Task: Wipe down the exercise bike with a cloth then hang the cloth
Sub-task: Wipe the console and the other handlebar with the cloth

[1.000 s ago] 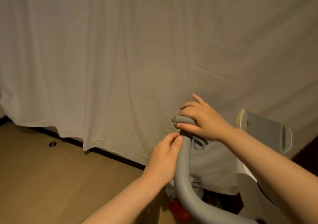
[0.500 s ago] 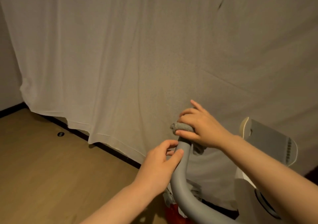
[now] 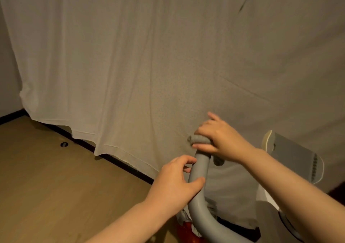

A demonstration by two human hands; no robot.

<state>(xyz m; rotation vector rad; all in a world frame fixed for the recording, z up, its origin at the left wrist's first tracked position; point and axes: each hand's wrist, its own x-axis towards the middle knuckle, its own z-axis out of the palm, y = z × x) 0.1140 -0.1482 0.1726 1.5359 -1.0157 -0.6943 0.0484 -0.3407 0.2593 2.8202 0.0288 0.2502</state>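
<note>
Cloth [image 3: 200, 139]: bunched grey wad capping the top end of the handlebar tube, with a tail [image 3: 218, 160] hanging down the tube's 3 o'clock side
Handlebar tube [image 3: 198, 170]: grey padded bar of the exercise bike; long axis runs from 6 o'clock, where it bends, up to 12 o'clock, where it ends under the cloth
Right hand [image 3: 222, 140]: lies over the cloth from 3 o'clock, thumb below the wad and fingers curled over its top, gripping cloth against tube end; index finger raised clear
Left hand [image 3: 177, 179]: curled around the tube from 9 o'clock, below the cloth and not touching it; holds the bar steady
Key relation: cloth sits directly at 12 o'clock from the left hand along the tube axis; the right hand is the nearer one and already holds it
Judged step: cloth appears draped on the bar end, either for wiping the tip or for hanging
Console [image 3: 293, 160]: pale panel at 3 o'clock, well apart from the cloth
Curtain [image 3: 130, 65]: pale fabric close behind the tube end; fingers may brush it
Floor [image 3: 46, 177]: wood, at 8 o'clock
</note>
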